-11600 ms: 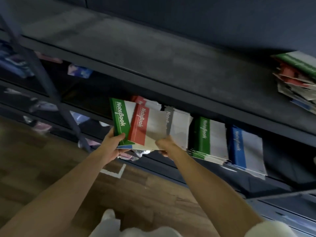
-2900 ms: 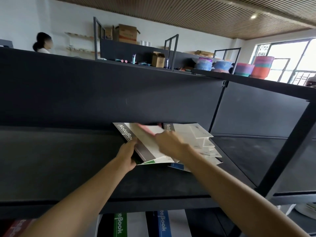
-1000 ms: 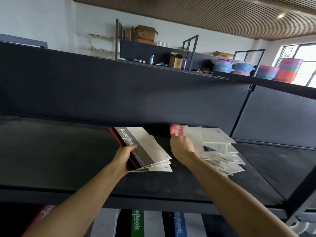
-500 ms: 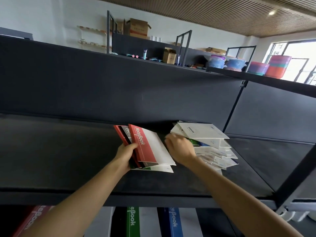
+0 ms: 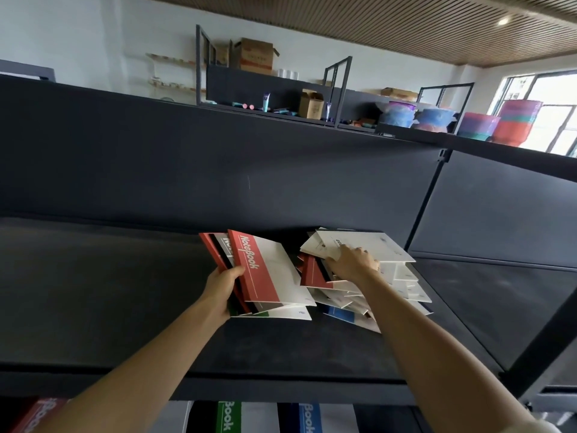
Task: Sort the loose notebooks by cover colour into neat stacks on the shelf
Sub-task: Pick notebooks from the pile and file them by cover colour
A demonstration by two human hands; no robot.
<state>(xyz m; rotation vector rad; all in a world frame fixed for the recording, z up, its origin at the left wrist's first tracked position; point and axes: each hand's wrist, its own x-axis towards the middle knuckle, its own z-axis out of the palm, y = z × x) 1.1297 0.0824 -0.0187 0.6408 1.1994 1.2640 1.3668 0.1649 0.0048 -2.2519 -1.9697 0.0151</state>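
You're gripping a fanned bundle of notebooks [image 5: 268, 276] in your left hand [image 5: 223, 287], thumb on the red cover on top, bundle resting on the shelf [image 5: 93, 292]. Your right hand [image 5: 354, 264] is reaching into the loose pile [image 5: 390, 285] just beside it, fingers on a white cover; pinching or only pressing, can't tell. Judging it partway: a red stack [image 5: 43, 412], green stack [image 5: 229, 417] and blue stack [image 5: 307, 417] are showing underneath, but the pile is looking mixed, plenty left.

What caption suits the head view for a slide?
Left hand grips a bundle of notebooks, red one on top; right hand touches the loose pile beside it on a dark shelf.
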